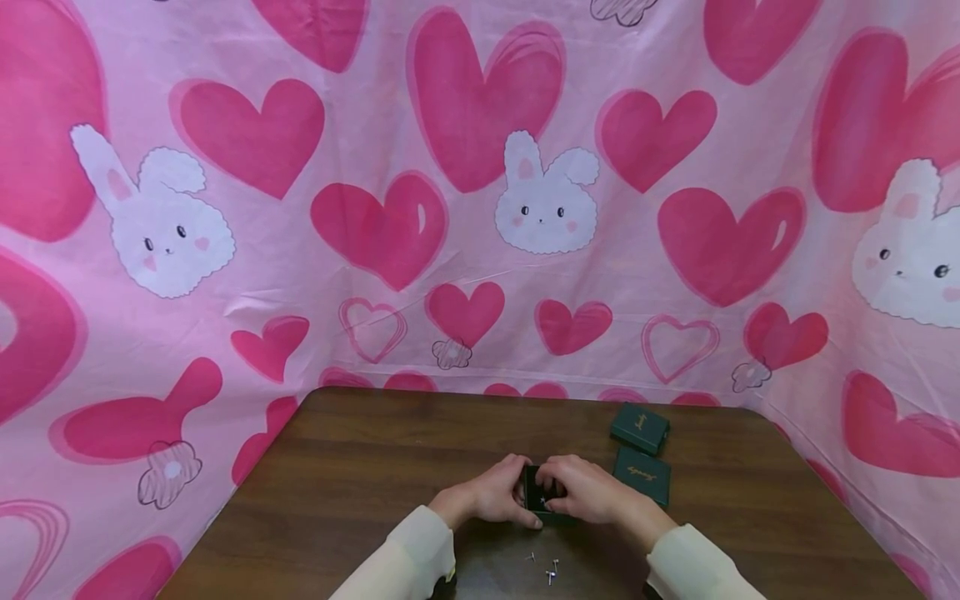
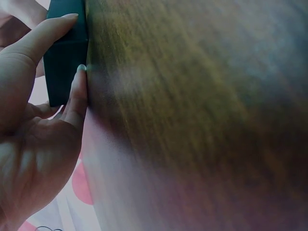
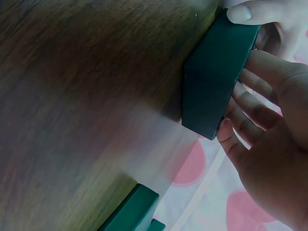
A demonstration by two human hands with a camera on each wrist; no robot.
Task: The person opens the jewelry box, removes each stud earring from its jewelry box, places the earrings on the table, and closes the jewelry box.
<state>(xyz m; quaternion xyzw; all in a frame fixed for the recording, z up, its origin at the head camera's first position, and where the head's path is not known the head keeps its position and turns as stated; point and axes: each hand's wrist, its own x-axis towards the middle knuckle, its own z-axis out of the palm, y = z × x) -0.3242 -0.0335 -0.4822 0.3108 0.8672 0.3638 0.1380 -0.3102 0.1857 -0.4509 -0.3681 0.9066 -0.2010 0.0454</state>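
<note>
In the head view a small dark green box with a black lining stands near the table's front, and a tiny silver star-shaped piece shows inside it. My left hand grips it from the left, thumb along the near wall; the left wrist view shows the fingers around the end of the green box. My right hand reaches over the rim with bent fingers. Seen from the right wrist, the fingertips go behind the wall of the green box, so what they touch or pinch is hidden.
Two flat green pieces with gold script, a farther one and a nearer one, lie right of the hands. Several tiny silver earring-like studs lie on the brown wooden table before the box. A pink heart-and-rabbit cloth hangs behind.
</note>
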